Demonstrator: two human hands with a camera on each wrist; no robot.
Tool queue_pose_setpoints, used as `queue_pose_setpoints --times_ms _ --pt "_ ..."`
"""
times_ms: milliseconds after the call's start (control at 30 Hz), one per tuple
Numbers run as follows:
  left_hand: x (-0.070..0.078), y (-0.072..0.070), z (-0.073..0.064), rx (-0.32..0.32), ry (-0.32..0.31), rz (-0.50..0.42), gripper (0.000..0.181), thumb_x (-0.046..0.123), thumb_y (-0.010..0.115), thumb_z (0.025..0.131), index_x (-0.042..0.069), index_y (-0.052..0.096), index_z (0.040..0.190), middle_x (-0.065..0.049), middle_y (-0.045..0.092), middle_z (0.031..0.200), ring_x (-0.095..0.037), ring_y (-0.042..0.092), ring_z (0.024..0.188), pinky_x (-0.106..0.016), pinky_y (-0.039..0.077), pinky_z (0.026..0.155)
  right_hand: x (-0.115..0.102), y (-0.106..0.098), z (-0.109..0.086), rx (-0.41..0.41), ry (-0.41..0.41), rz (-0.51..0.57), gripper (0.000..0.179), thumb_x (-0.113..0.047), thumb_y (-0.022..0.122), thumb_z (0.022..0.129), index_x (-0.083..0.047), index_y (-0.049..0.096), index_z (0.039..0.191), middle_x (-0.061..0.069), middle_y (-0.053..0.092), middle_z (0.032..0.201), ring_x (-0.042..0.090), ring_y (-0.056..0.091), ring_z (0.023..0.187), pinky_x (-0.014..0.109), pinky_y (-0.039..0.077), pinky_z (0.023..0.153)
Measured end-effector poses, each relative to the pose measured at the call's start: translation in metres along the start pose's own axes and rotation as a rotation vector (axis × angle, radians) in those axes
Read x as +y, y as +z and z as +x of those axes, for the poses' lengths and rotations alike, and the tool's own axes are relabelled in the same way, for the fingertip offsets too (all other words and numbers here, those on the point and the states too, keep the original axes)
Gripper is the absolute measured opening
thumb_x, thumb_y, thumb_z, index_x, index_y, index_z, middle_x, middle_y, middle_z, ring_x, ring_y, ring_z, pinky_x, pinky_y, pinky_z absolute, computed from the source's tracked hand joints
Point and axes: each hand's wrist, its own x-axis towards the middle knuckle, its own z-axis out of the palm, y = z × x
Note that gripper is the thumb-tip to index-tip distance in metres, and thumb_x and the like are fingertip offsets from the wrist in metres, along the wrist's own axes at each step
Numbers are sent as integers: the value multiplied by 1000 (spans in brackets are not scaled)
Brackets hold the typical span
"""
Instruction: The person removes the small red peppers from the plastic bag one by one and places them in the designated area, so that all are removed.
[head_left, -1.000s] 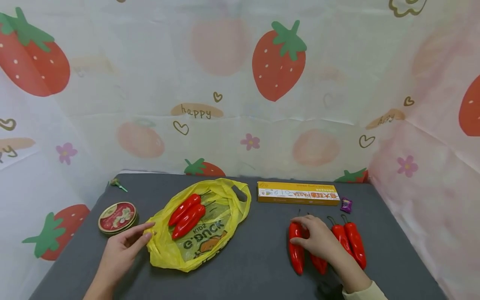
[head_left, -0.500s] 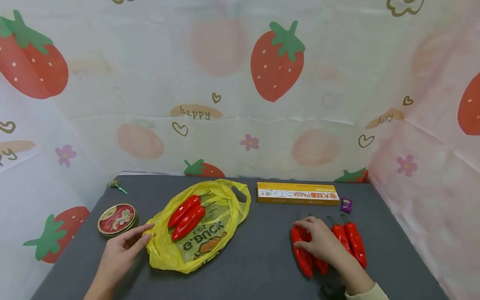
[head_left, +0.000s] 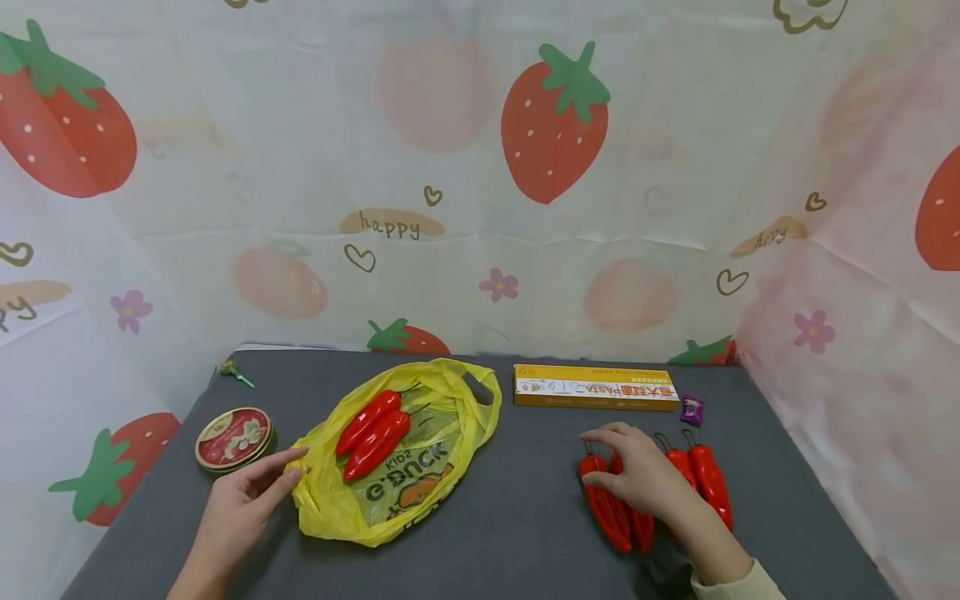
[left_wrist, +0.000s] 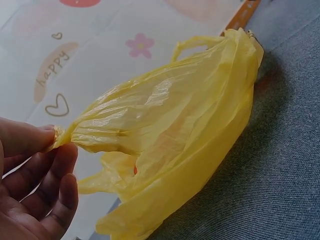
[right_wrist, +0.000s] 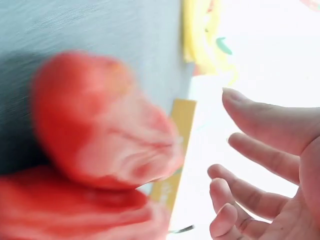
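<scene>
In the head view my left hand (head_left: 243, 500) holds the near-left edge of a yellow plastic bag (head_left: 318, 508); the left wrist view shows thumb and fingers pinching the gathered plastic (left_wrist: 62, 139). Two red chili peppers (head_left: 381, 446) lie side by side on the bag. On the right, my right hand (head_left: 641, 475) hovers over two more red chili peppers (head_left: 606, 507), partly covering them. Its fingers are spread, and the right wrist view shows a gap between the hand (right_wrist: 270, 157) and the nearest pepper (right_wrist: 85, 110). Another pair of chili peppers (head_left: 711, 482) lies just beyond that hand.
A yellow pasta box (head_left: 596, 387) lies at the back, with a small purple wrapped sweet (head_left: 692, 410) by its right end. Left of the bag sits a round red tin (head_left: 234, 437); a small green sprig (head_left: 236, 372) lies behind it. A strawberry-print cloth (head_left: 465, 167) encloses the dark table.
My right hand has slid the leftmost chili pepper rightward against its neighbour, then let go and opened its fingers. My left hand and the bag stay as they were.
</scene>
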Motion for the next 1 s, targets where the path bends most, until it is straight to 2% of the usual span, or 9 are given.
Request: queue_pose_setpoints --times_ms 100,167,333,600,733,1000 --pt "0 0 0 2 3 2 46 40 65 99 8 67 132 -12 68 130 9 61 96 -15 54 78 -9 -5 3 6 -29 34 48 -27 84 84 -18 68 129 7 62 125 26 57 100 37 53 76" --pt "1 0 -1 6 3 4 46 40 65 99 8 67 132 -12 68 130 10 61 96 -15 54 77 -15 -7 6 10 -47 46 47 -28 83 85 -19 68 129 5 63 124 25 57 99 35 51 74" --pt "1 0 -1 10 11 -2 45 39 65 99 8 67 131 -10 70 128 8 62 95 -16 54 77 -26 -6 12 23 -83 55 47 -29 83 85 -19 67 129 4 63 125 25 57 102 38 51 79" --pt "0 -1 -1 4 13 -3 45 39 65 99 8 67 131 -4 71 125 7 62 94 -18 55 77 -45 1 27 28 -107 97 50 -31 83 85 -21 66 131 1 65 125 19 56 102 35 51 78" --pt "0 0 -1 2 10 -14 46 39 65 99 7 67 131 -1 71 124 9 61 96 -17 55 78 -55 8 37 22 -120 135 52 -33 83 84 -21 66 132 0 66 124 21 57 103 33 51 76" --pt "0 0 -1 -3 15 -25 45 38 65 99 7 67 131 1 72 124 12 61 98 -15 54 78 -81 20 59 -9 -187 215 53 -33 82 86 -18 65 134 3 68 124 24 63 105 40 54 86"
